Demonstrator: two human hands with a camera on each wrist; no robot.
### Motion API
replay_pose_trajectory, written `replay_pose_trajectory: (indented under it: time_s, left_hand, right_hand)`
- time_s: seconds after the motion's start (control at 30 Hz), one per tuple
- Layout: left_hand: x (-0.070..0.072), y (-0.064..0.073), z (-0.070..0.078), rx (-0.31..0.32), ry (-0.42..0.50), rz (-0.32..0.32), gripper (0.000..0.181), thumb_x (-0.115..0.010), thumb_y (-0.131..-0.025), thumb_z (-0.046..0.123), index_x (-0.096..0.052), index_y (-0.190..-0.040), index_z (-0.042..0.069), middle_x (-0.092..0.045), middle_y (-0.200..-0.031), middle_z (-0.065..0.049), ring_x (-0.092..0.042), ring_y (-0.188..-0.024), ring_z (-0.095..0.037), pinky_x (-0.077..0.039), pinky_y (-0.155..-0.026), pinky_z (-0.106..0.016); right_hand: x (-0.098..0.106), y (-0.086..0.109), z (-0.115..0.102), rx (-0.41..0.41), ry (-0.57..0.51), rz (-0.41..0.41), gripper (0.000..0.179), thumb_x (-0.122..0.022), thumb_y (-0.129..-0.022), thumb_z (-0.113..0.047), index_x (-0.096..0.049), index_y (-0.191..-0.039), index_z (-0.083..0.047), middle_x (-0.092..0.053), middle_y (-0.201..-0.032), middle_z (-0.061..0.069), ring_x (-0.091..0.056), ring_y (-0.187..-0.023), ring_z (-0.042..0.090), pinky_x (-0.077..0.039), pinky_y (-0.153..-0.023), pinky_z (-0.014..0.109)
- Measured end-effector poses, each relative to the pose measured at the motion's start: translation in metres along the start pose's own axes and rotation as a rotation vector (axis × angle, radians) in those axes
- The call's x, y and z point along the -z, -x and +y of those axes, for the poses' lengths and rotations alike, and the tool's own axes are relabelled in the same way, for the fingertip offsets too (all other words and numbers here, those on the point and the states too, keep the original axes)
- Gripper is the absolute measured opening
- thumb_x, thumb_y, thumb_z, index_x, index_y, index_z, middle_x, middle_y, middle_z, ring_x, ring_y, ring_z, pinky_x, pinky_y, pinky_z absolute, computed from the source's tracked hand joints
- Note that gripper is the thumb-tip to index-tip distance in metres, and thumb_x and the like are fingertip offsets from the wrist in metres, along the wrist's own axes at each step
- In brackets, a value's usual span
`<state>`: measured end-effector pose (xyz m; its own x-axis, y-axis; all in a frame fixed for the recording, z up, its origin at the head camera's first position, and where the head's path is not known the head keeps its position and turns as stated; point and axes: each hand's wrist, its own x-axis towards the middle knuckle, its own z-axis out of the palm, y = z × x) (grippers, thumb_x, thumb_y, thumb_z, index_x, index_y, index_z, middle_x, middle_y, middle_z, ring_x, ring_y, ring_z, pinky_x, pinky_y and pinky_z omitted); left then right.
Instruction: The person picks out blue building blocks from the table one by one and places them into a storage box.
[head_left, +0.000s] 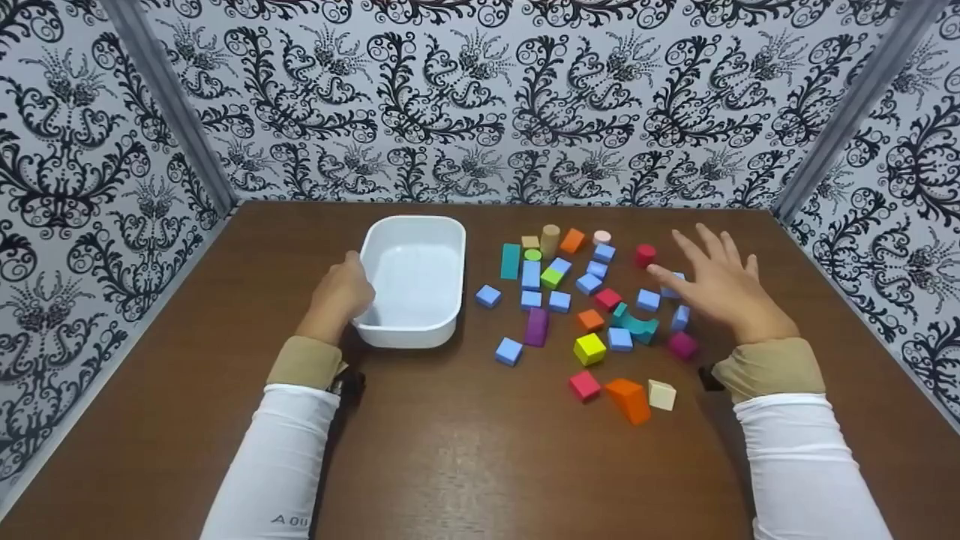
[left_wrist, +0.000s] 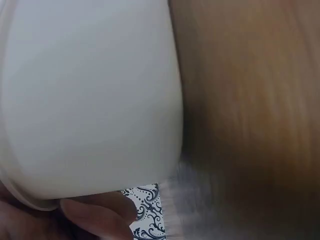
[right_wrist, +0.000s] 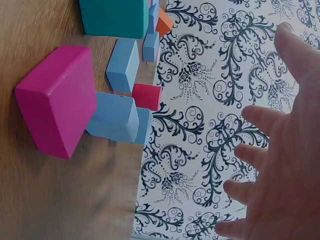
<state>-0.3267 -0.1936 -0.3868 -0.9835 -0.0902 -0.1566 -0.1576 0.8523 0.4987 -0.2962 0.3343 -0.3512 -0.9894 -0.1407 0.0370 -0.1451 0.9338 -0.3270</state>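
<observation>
Along the left: left hand (head_left: 341, 296), fingers curled round the rim of the white tub (head_left: 409, 328).
Tub: left of the blocks (head_left: 590, 349); head view shows its inside, left wrist view its outer wall.
Magenta block (right_wrist: 57, 100): small from the head, large from the right wrist.
Right hand (head_left: 720, 289): fingers spread, holding nothing; right wrist view shows them clear of the blocks.

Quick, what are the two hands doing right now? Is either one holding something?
Left hand: closed, gripping the white tub by its side.
Right hand: open and spread, holding nothing, near the scattered blocks.
</observation>
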Motion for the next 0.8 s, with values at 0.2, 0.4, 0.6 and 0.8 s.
replay_pose_trajectory:
  time_s: [0.2,0.4,0.6,0.8]
  left_hand:
    - [0.003,0.005,0.001,0.019,-0.026,-0.031,0.066,-0.042,-0.106,0.019,-0.022,-0.160,-0.013,-0.049,-0.148,-0.038,-0.055,-0.132,-0.049,-0.043,-0.113,-0.062]
    - [0.000,0.005,0.003,0.027,-0.036,-0.022,0.062,-0.041,-0.106,0.009,-0.021,-0.161,-0.012,-0.049,-0.148,-0.038,-0.055,-0.133,-0.049,-0.044,-0.113,-0.062]
    - [-0.003,0.004,0.004,0.043,-0.007,-0.026,0.064,-0.042,-0.107,0.006,-0.017,-0.163,-0.011,-0.046,-0.153,-0.036,-0.053,-0.137,-0.047,-0.043,-0.115,-0.060]
    - [-0.004,0.003,0.002,0.032,0.004,-0.027,0.063,-0.043,-0.106,0.006,-0.018,-0.162,-0.011,-0.045,-0.154,-0.036,-0.053,-0.137,-0.046,-0.043,-0.115,-0.060]
  right_hand:
    - [-0.006,-0.002,-0.019,0.062,0.027,0.020,0.096,-0.045,-0.102,-0.074,-0.019,-0.171,-0.014,-0.001,-0.176,0.026,0.007,-0.158,0.057,0.010,-0.115,0.081]
    - [-0.013,0.000,-0.062,0.200,0.043,0.042,0.093,-0.054,-0.100,-0.072,-0.027,-0.171,-0.019,-0.010,-0.177,0.020,0.001,-0.161,0.051,0.006,-0.120,0.077]
    - [-0.022,0.003,-0.096,0.318,0.058,0.043,0.089,-0.067,-0.098,-0.063,-0.034,-0.168,-0.020,-0.020,-0.176,0.017,-0.008,-0.162,0.046,-0.005,-0.124,0.073]
    - [-0.034,0.005,-0.126,0.408,0.043,0.019,0.083,-0.075,-0.096,-0.054,-0.042,-0.165,-0.022,-0.031,-0.171,0.016,-0.026,-0.157,0.045,-0.022,-0.123,0.069]
